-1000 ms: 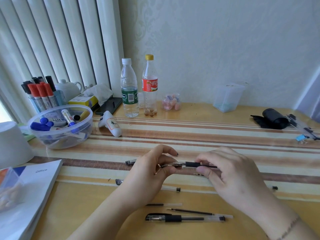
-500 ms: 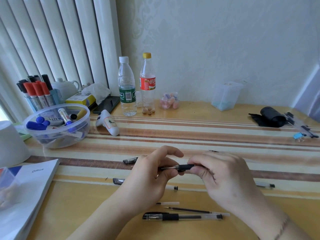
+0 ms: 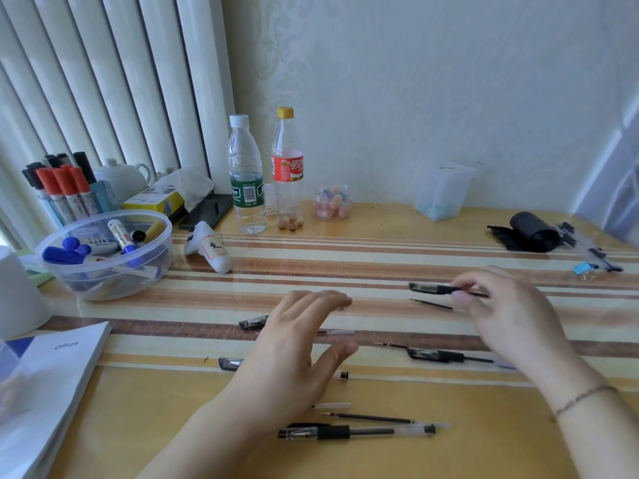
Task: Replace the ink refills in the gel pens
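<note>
Head view: my right hand [image 3: 511, 316] is pinching a capped gel pen [image 3: 435, 289] between thumb and fingertips, carrying it just above the far stripes of the counter [image 3: 380, 257]; my left hand [image 3: 297, 344] is hovering with fingers spread, gripping nothing. A loose refill [image 3: 430, 304] is lying just below the held pen. Another pen [image 3: 439, 356] is lying nearer, and a further pen [image 3: 352, 433] with a second refill [image 3: 373, 417] beside it is nearest me. Risks, as I am judging them: finished and unfinished pens are mingling, so one may be redone or skipped; old and new refills may be confused; round barrels may roll when released.
</note>
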The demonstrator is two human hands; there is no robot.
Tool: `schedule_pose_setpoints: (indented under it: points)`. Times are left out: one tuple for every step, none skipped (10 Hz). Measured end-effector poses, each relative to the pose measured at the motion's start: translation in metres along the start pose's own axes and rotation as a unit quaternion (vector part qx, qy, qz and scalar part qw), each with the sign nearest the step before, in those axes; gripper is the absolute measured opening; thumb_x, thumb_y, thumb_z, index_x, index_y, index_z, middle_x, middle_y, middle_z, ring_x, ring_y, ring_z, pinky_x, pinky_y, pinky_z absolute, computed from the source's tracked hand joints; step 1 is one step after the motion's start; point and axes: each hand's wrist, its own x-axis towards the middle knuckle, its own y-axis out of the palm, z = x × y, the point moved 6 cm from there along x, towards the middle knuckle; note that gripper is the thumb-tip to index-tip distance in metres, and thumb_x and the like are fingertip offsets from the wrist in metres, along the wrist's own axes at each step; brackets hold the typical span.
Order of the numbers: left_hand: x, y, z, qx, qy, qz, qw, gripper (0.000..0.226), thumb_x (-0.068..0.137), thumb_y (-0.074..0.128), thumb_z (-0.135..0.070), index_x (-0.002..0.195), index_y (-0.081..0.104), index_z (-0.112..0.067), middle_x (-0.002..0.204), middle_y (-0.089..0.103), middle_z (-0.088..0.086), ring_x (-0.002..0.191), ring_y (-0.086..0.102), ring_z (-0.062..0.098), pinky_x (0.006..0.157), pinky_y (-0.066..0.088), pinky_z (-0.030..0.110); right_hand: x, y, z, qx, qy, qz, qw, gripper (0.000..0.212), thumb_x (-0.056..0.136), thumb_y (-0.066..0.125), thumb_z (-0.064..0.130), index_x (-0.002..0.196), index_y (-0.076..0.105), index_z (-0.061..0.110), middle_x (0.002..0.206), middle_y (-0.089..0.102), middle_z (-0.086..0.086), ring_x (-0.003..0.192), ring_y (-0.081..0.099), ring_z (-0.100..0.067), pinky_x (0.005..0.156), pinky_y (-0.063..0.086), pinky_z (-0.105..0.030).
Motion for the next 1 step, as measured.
schedule_pose_setpoints:
  points:
    - [-0.0007,-0.0014,0.0013,0.015,0.007,-0.024,1.000,0.036,0.091,0.052,-0.048,0.121,0.058,-0.029,0.122,0.056,-0.022,0.122,0.041,0.009,0.097,0.043,0.037,0.0056,0.0179,-0.0363,0.026,0.081,0.032,0.996,0.011,0.089,0.061,0.031,0.096,0.069,0.030,0.107,0.066,0.009,0.092,0.057,-0.016,0.072,0.052,-0.036]
